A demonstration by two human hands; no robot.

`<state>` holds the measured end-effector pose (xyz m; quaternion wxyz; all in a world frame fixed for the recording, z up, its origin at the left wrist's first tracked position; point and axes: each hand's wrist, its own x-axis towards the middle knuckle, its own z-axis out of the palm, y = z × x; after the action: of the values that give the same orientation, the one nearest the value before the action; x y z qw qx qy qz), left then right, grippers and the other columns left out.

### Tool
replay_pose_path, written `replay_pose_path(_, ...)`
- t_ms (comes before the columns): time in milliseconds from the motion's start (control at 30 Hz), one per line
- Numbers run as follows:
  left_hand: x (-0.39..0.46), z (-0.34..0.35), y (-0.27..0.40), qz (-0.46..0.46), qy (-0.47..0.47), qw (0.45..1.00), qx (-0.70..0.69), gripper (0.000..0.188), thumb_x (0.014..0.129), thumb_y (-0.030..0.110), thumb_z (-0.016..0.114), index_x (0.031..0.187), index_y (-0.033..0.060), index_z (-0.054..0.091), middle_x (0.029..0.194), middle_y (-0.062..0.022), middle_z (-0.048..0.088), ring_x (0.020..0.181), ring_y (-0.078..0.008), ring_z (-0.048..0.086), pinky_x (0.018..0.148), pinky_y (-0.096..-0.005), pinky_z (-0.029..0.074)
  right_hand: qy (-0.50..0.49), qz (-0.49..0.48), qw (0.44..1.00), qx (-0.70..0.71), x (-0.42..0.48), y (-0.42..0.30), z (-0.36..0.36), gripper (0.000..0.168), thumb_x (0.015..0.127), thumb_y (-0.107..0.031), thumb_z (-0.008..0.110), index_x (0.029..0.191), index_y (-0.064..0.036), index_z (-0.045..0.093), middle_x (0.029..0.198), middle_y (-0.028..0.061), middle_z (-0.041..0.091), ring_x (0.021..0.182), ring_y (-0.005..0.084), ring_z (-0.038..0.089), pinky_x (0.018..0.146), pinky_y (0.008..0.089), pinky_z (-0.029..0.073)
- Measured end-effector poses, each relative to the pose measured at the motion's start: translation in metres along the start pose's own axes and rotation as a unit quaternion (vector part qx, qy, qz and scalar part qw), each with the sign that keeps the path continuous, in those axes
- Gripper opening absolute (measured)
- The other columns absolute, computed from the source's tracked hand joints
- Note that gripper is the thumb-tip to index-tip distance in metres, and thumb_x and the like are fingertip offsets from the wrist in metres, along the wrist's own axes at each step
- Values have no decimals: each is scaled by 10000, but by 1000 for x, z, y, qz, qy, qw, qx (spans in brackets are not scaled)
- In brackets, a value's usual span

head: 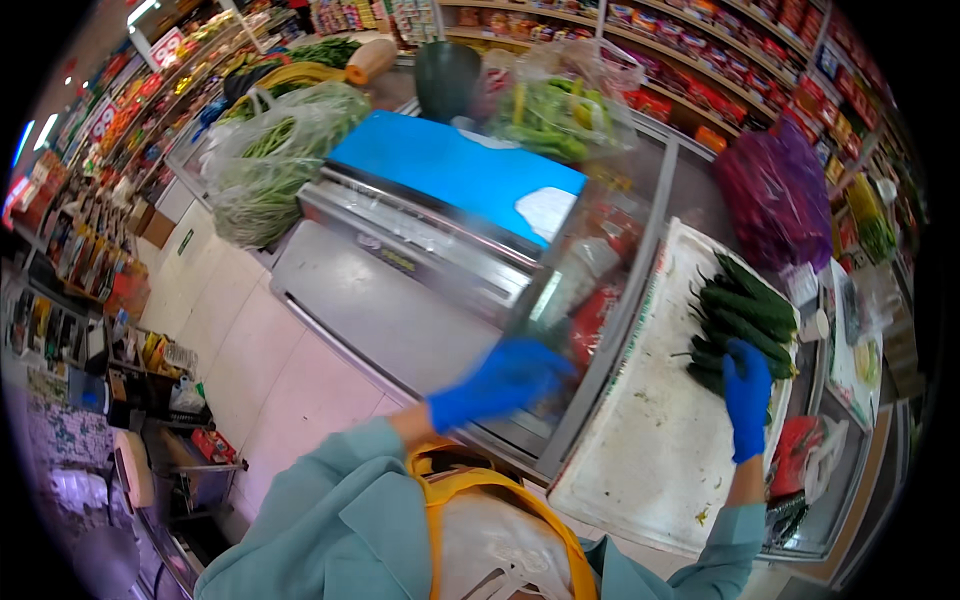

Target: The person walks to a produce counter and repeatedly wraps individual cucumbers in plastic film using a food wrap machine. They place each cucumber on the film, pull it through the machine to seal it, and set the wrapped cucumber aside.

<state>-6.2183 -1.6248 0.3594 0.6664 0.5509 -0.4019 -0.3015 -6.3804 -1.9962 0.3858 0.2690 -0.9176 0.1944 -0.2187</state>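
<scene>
My right hand (pixel 748 405), in a blue glove, rests on the lower end of a pile of dark green cucumbers (pixel 739 311). Its fingers lie against them, though whether they grip one is hidden. The cucumbers lie on a dirty white foam tray (pixel 630 450), near its right side. Motion blurs my left hand (pixel 499 384), also gloved in blue. It hovers by the near right corner of a film wrapping machine (pixel 375 289), and I cannot make out anything in its fingers. A large blue sheet (pixel 457 169) covers the machine's back part.
Bagged green beans (pixel 270 172) stand left of the machine, bagged green peppers (pixel 559 116) behind it. Red packages (pixel 596 322) lie between machine and tray. A purple bag (pixel 780 195) stands behind the cucumbers. A metal rail (pixel 622 315) runs along the tray's left edge.
</scene>
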Motion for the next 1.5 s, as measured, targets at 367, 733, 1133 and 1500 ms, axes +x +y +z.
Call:
replay_pose_path(367, -10, -403, 57, -258, 296, 596, 700, 680, 848, 665, 418, 842, 64, 736, 891, -183, 686, 882, -354, 638, 816, -439, 462, -182, -38, 979, -86, 73, -310, 232, 463, 878, -472, 549, 863, -39, 713, 880, 174, 682, 828, 336, 654, 752, 421, 490)
replay_pose_path(733, -77, -445, 53, -50, 324, 932, 155, 235, 842, 215, 630, 758, 2, 682, 672, -27, 604, 626, -103, 518, 602, -281, 412, 30, 65, 988, 136, 27, -332, 317, 293, 842, -253, 638, 692, -2, 656, 618, 34, 592, 606, 80, 493, 564, 274, 391)
replay_pose_path(1133, -26, -418, 92, -187, 140, 687, 688, 400, 900, 446, 480, 931, 125, 715, 854, -141, 685, 805, -364, 642, 748, -486, 465, -67, 219, 919, 322, -22, -345, 317, 274, 887, -241, 619, 726, -24, 666, 694, 30, 635, 666, 87, 527, 652, 245, 414)
replay_pose_path(1500, 8, -458, 20, -288, 233, 752, 546, 491, 753, 514, 637, 980, 84, 713, 1001, -183, 680, 962, -365, 633, 854, -472, 446, -76, 244, 838, 483, -12, -354, 299, 226, 901, -260, 616, 815, -56, 657, 762, 38, 634, 692, 107, 557, 700, 251, 466)
